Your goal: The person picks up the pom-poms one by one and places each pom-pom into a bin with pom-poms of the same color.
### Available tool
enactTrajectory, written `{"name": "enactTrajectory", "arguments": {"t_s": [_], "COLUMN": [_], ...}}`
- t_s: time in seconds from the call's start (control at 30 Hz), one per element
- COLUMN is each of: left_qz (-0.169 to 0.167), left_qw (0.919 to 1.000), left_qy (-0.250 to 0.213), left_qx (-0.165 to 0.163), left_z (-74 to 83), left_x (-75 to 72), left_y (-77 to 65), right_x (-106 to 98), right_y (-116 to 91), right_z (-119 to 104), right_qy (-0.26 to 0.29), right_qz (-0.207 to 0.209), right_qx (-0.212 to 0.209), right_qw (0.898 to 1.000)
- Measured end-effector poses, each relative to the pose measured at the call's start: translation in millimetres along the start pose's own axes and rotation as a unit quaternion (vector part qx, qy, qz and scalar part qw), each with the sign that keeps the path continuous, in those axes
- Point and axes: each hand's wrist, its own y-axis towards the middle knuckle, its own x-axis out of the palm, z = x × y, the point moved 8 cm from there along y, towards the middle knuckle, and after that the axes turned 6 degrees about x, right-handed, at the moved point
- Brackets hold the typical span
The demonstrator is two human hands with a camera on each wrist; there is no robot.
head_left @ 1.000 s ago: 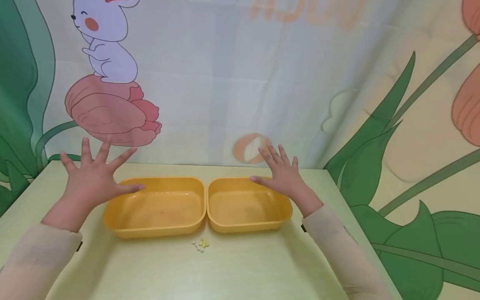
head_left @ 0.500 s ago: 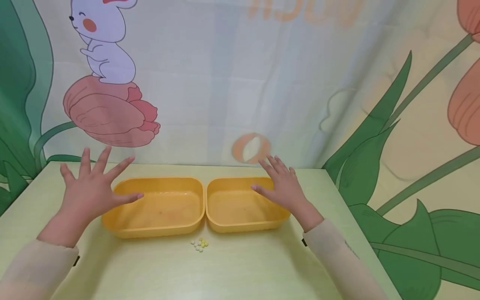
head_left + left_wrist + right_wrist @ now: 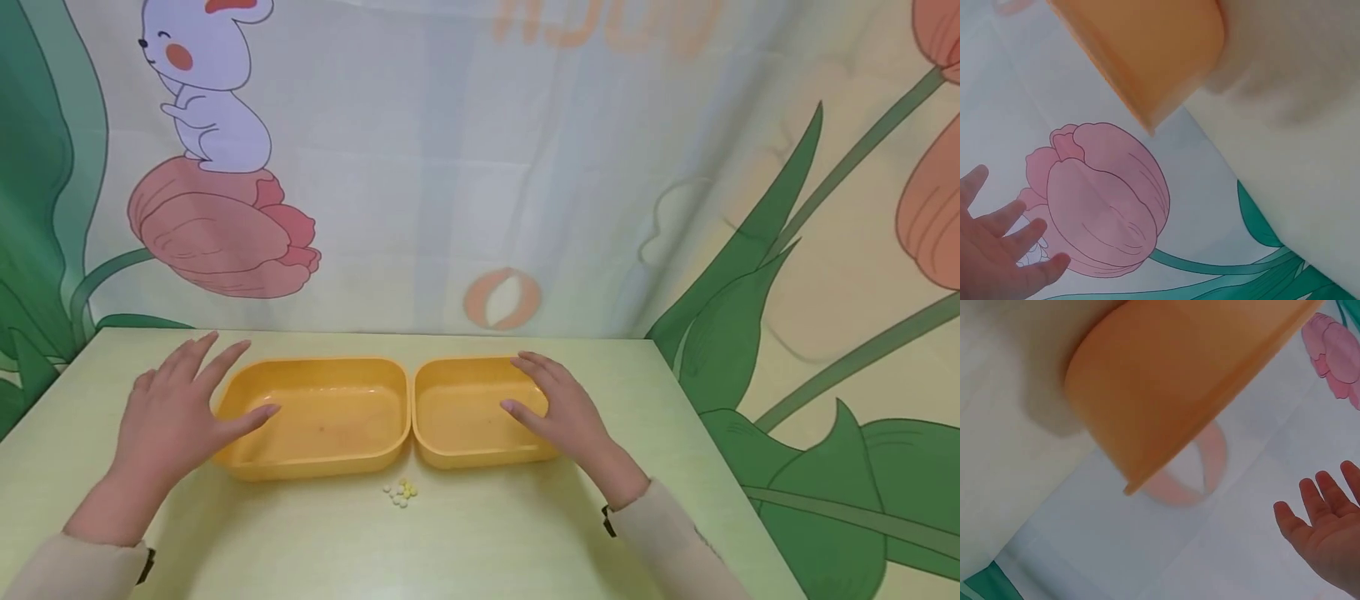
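Two orange-yellow plastic trays stand side by side on the table, the left tray (image 3: 322, 468) a little longer than the right tray (image 3: 480, 458). My left hand (image 3: 168, 417) is over the left end of the longer tray, fingers spread and thumb overlapping its inside in the head view. At the other end my right hand (image 3: 566, 412) overlaps the right tray, fingers slightly bent and thumb apart. Neither hand holds anything. In front of the trays lies a small cluster of white and yellow pellets (image 3: 401, 492). The left wrist view shows a tray wall (image 3: 1160, 50) beyond my fingers (image 3: 1029, 237).
The pale table (image 3: 337, 550) ends at the back against a printed cloth (image 3: 390, 208) with a rabbit, tulips and leaves. A similar leafy print (image 3: 840, 333) hangs along the right side. Beige sleeves (image 3: 667, 533) cover both forearms.
Both hands have come down and nearer, from above the back of the table toward the trays' outer ends. Their fingers are less widely spread. Trays and pellets have stayed put.
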Motion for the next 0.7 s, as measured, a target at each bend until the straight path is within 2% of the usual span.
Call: {"name": "enactTrajectory", "arguments": {"t_s": [0.2, 0.33, 0.47, 0.57, 0.7], "left_qz": [0.000, -0.002, -0.023, -0.058, -0.116], "left_qw": [0.9980, 0.9905, 0.9778, 0.9656, 0.9421], "left_qy": [-0.059, -0.130, -0.192, -0.221, -0.256], "left_qx": [-0.023, -0.045, -0.081, -0.124, -0.183], "left_z": [-8.4, -16.3, -26.7, -37.8, -53.2], "left_x": [7.6, 14.6, 25.2, 35.4, 49.5], "left_y": [-15.8, -25.7, -31.1, -32.9, -35.6], "right_x": [1, 5, 17, 27, 44], "right_y": [-17, -29, -37, -40, -43], "right_z": [-14, -22, -25, -27, -30], "right_qy": [0.063, 0.121, 0.198, 0.243, 0.263], "right_qz": [0.002, -0.014, -0.060, -0.095, -0.143], "right_qx": [-0.022, -0.019, 0.010, 0.032, 0.063], "right_qw": [0.998, 0.992, 0.978, 0.965, 0.952]}}
